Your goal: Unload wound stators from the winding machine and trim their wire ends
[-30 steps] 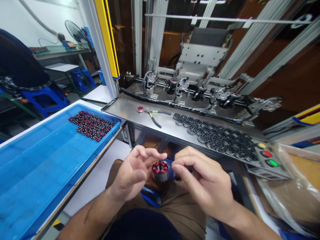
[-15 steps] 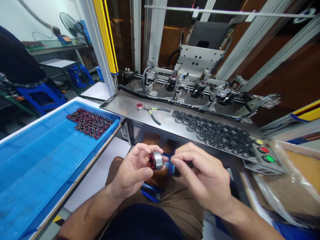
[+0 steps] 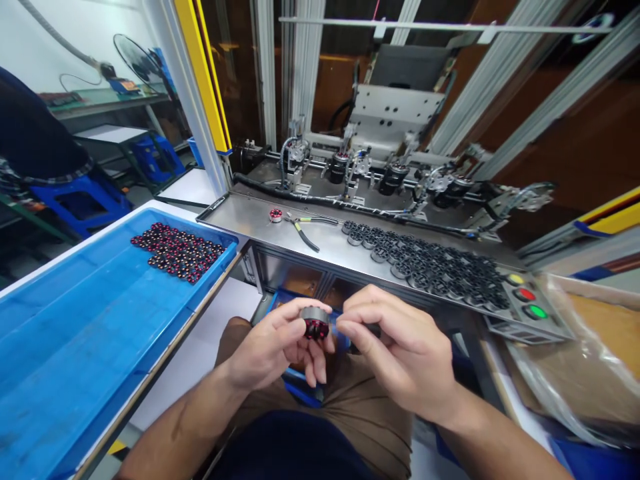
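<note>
My left hand (image 3: pixel 273 347) pinches a small round motor stator (image 3: pixel 315 323) with a grey metal ring and red windings, turned so the windings face down toward me. My right hand (image 3: pixel 395 350) is closed just to its right, thumb and forefinger pinched near the stator and a dark tool handle (image 3: pixel 373 329) showing under the fingers. Both hands hover over my lap, in front of the steel machine shelf (image 3: pixel 250 217).
A blue tray (image 3: pixel 75 333) at left holds a cluster of red-wound stators (image 3: pixel 175 250). On the shelf lie one stator (image 3: pixel 275 215), pliers (image 3: pixel 305 230) and several black rings (image 3: pixel 430 267). Yellow, red and green buttons (image 3: pixel 527 303) sit at right, beside a plastic bag (image 3: pixel 595 347).
My left hand has rolled the stator over, from windings facing up, through sideways, to windings facing down. My right hand stayed close beside it. The view shifted slightly.
</note>
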`<state>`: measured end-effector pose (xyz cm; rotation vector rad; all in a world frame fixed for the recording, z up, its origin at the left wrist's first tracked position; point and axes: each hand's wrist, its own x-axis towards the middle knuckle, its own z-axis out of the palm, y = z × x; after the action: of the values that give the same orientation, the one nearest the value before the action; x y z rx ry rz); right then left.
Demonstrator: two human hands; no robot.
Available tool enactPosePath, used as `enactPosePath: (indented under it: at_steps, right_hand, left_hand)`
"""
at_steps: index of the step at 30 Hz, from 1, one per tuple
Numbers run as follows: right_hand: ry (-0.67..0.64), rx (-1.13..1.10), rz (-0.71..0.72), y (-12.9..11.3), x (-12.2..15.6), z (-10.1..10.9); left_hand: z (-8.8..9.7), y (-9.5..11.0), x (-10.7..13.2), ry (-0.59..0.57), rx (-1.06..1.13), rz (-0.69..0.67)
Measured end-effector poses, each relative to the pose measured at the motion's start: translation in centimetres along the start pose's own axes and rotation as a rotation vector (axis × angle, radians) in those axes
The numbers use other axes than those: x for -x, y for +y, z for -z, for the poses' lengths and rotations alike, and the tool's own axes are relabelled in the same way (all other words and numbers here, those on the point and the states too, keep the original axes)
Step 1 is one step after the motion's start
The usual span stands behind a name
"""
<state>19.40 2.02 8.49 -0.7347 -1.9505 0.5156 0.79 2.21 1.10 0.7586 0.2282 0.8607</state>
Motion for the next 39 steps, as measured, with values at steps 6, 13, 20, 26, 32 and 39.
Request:
enactPosePath:
  at_steps: [6,13,20,26,32,39]
  right_hand:
    - [0.059,-0.001,-0.052,0.1,-0.2,-0.4]
    - [-0.051,-0.072,0.072,0.4,-0.4,0.0]
    - [0.009,0.034,0.011,0.5,0.1,0.5]
    - [0.091,0.047,-0.014,0.3,0.0,-0.2]
    - [0.112,0.022,-0.001,0.4,-0.2,-0.5]
    - [0.250,-0.127,-0.236,-1.5,0.3,-1.7]
  left_hand:
    - [-0.9,0.4,0.1,0.163,-0.034,-0.365]
    - [0.6,0.3,-0.7,-0.177,0.090,0.331]
    - [-0.1,0.0,0.1,0.014,-0.078,-0.010]
    - [-0.7,-0.6,0.6,0.210,-0.292,-0.382]
    - [-0.7,-0.6,0.3,0.284,-0.402,-0.482]
    - [-0.3,0.3,-0.4,0.272,-0.413,-0.535]
